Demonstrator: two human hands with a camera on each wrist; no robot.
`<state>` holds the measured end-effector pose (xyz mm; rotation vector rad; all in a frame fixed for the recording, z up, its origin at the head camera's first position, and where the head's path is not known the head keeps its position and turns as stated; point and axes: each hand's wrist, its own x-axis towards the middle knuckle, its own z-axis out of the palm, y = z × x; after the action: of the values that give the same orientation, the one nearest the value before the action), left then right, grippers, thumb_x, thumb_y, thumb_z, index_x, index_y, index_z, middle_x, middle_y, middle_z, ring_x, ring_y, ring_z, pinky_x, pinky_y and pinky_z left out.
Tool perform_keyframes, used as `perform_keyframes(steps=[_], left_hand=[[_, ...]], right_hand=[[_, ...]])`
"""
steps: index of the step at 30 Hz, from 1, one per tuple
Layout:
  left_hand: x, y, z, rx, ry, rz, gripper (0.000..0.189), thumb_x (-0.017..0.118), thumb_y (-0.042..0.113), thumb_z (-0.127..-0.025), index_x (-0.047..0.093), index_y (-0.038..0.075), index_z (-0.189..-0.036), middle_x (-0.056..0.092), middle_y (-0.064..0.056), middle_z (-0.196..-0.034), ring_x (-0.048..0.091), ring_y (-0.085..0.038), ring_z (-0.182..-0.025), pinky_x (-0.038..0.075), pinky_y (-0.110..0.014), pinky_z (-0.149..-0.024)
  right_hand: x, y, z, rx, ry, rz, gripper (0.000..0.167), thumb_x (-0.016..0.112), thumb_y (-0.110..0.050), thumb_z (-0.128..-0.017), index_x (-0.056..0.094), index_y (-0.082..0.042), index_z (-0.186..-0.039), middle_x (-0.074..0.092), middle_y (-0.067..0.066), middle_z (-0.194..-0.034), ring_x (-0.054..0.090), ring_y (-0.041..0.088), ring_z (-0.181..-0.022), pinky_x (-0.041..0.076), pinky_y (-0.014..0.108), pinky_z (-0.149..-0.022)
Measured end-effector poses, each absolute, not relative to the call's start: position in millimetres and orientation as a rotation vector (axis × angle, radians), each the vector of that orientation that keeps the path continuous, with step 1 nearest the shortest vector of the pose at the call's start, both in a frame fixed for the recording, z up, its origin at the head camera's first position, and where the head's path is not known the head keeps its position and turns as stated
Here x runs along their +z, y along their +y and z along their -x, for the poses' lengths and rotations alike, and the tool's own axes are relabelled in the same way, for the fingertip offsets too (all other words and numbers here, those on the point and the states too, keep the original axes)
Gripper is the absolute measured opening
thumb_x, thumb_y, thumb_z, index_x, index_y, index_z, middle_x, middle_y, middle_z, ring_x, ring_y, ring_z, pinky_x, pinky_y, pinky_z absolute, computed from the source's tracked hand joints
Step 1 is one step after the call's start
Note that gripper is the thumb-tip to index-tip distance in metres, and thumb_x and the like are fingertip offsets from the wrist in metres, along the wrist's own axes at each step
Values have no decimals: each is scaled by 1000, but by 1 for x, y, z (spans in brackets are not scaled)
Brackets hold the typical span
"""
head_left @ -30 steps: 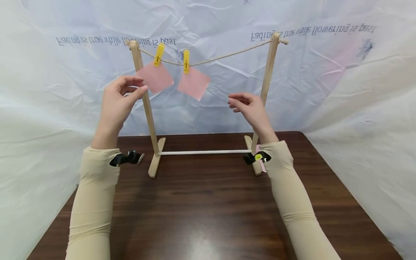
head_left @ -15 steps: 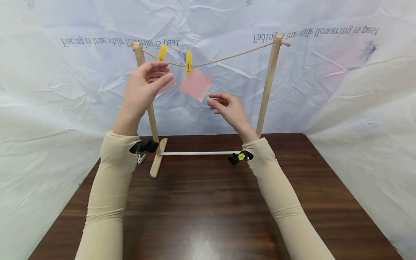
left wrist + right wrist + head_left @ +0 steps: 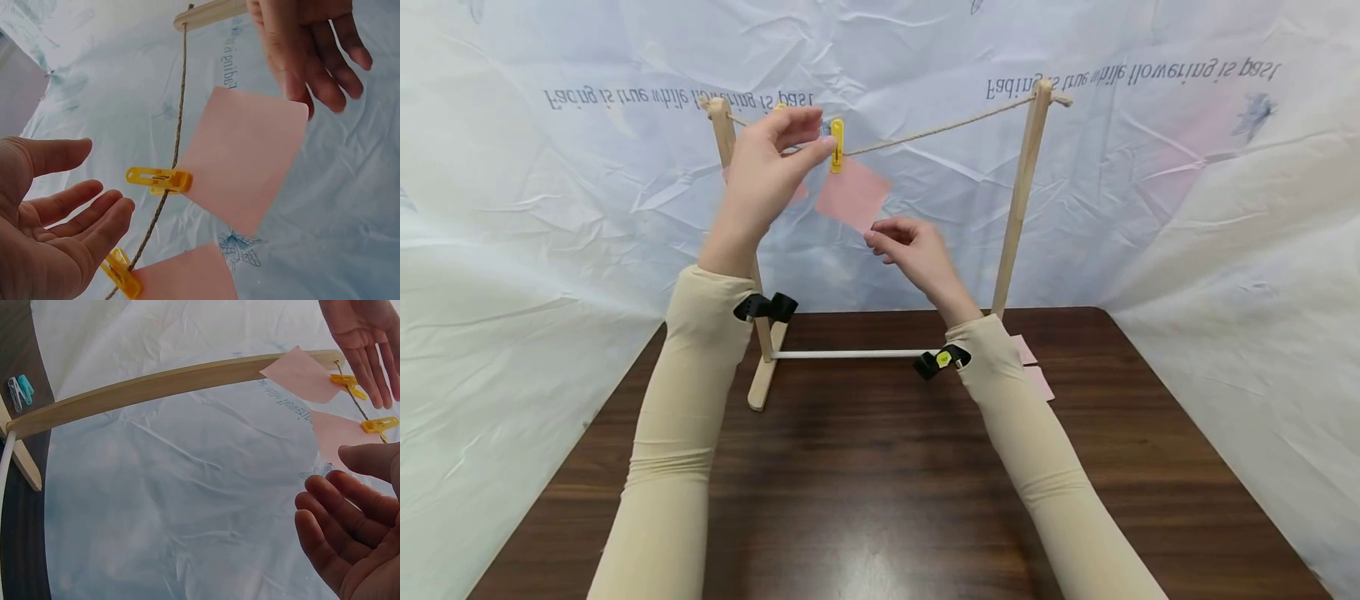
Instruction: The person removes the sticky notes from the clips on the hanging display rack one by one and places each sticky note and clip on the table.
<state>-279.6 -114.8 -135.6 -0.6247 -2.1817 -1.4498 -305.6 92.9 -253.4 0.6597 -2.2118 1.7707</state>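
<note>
A pink paper square [image 3: 853, 193] hangs from a rope [image 3: 940, 132] by a yellow clothespin [image 3: 837, 158]. My left hand [image 3: 763, 175] is raised right beside this clothespin, its thumb and fingers spread apart around the clip's tail end in the left wrist view. Close at the paper's lower corner is my right hand [image 3: 917, 254], thumb and fingertips on either side of the corner, with a gap between them in the right wrist view. A second yellow clothespin [image 3: 122, 273] holds another pink paper square [image 3: 190, 275] farther left, mostly hidden behind my left hand in the head view.
The rope spans two wooden posts [image 3: 1024, 196], joined low down by a white rod [image 3: 857, 354]. Pink papers [image 3: 1037, 383] lie on the dark wooden table [image 3: 865, 467] by my right sleeve. Teal [image 3: 25, 389] and white clothespins [image 3: 15, 394] lie on the table. A printed sheet hangs behind.
My left hand has moved right and up, past the left paper to the second clothespin. My right hand has moved left to the hanging paper's lower corner.
</note>
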Motion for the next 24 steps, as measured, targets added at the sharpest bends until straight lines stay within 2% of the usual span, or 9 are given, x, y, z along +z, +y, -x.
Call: perform_keyframes(steps=[10,14,24], left_hand=[[-125,-102,292,-1430,-2249,621,50,69,26,-97,57,9,-143,57,-2,-145,54,-11,-129,44,-27,-106],[-123,-99,297,-1357,-2314,601,52,66,29,-99,54,10,-145,54,-4,-148,52,-14,-132,43,-26,-107],[-118,-96,303,-1239,-2458,591,52,65,22,-99,51,10,-148,50,-10,-150,49,-18,-136,40,-22,-108]], right_hand=[[-254,90,309,1765,-2205,-659,23,72,-22,-96,74,-3,-109,73,11,-98,68,21,-90,58,36,-80],[-255,89,310,1748,-2216,-665,21,71,-21,-96,74,-3,-108,73,10,-97,69,21,-90,58,35,-79],[-256,91,310,1754,-2216,-655,21,69,-19,-98,73,-1,-109,73,12,-98,70,26,-92,58,41,-81]])
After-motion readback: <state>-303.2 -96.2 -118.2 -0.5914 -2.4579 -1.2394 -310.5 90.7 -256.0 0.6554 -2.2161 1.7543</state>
